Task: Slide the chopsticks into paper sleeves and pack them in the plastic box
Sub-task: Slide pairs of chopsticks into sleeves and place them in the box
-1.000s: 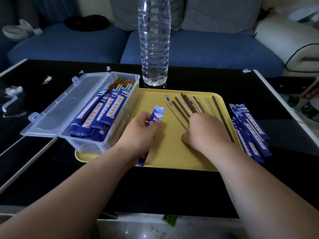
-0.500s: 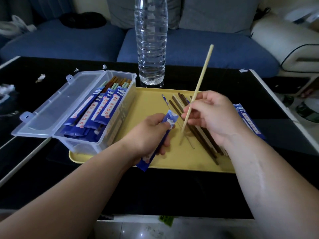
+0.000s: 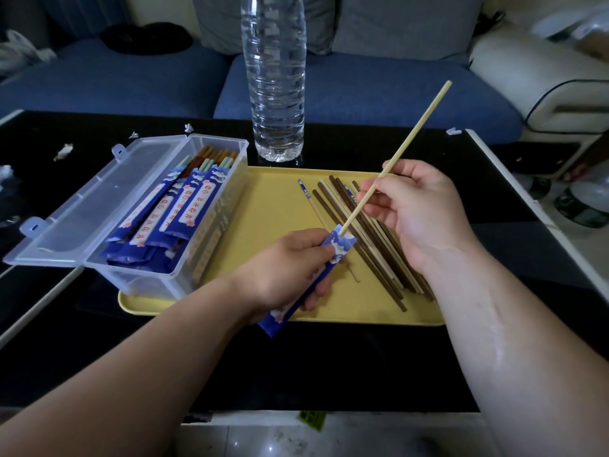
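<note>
My left hand (image 3: 286, 268) grips a blue paper sleeve (image 3: 333, 249) over the yellow tray (image 3: 273, 206), its open mouth pointing up and right. My right hand (image 3: 418, 209) pinches a pale wooden chopstick (image 3: 418, 127) that slants up to the right, with its lower tip at the sleeve's mouth. Under my right hand, several loose dark and pale chopsticks (image 3: 359, 232) lie on the tray. The clear plastic box (image 3: 184, 225) stands on the tray's left end with its lid open to the left, holding several sleeved chopsticks (image 3: 188, 206).
A tall clear water bottle (image 3: 275, 77) stands on the black table (image 3: 329, 364) just behind the tray. Scraps of white paper (image 3: 64, 151) lie at the table's far left. A blue sofa (image 3: 362, 84) runs behind the table.
My right hand picked one pale chopstick up from the pile and brought its tip down to the mouth of the sleeve, which my left hand raised toward it.
</note>
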